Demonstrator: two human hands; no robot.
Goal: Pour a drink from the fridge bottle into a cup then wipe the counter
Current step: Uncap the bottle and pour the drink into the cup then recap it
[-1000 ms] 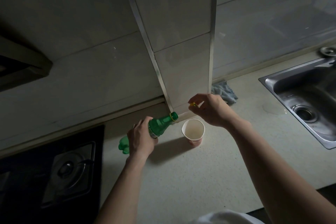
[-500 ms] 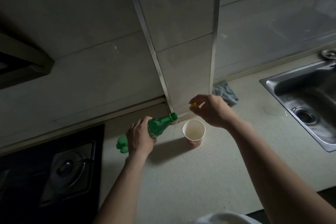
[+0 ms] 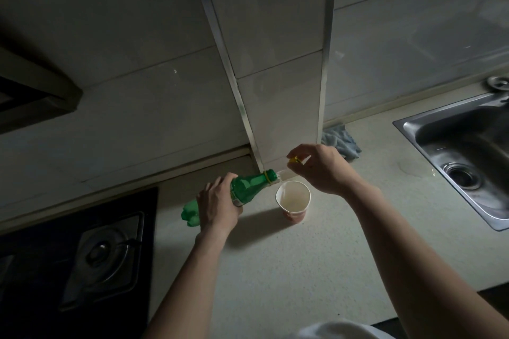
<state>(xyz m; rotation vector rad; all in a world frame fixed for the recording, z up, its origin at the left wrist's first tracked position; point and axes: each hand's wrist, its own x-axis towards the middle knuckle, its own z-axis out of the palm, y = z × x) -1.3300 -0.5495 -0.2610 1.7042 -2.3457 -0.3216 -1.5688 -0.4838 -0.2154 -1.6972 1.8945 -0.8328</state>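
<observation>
My left hand grips a green plastic bottle tilted almost flat, its open neck just above the left rim of a paper cup. A thin stream of clear liquid leaves the neck toward the cup. The cup stands upright on the pale counter and holds some liquid. My right hand hovers above and behind the cup, pinching the yellow bottle cap between fingertips.
A blue-grey cloth lies crumpled against the wall behind my right hand. A steel sink sits at the right, a black gas hob at the left. A tiled pillar juts out behind the cup. A wet patch marks the counter near the sink.
The bottle has tipped a little further toward the cup and liquid now runs from its neck. My right hand with the cap has stayed in place.
</observation>
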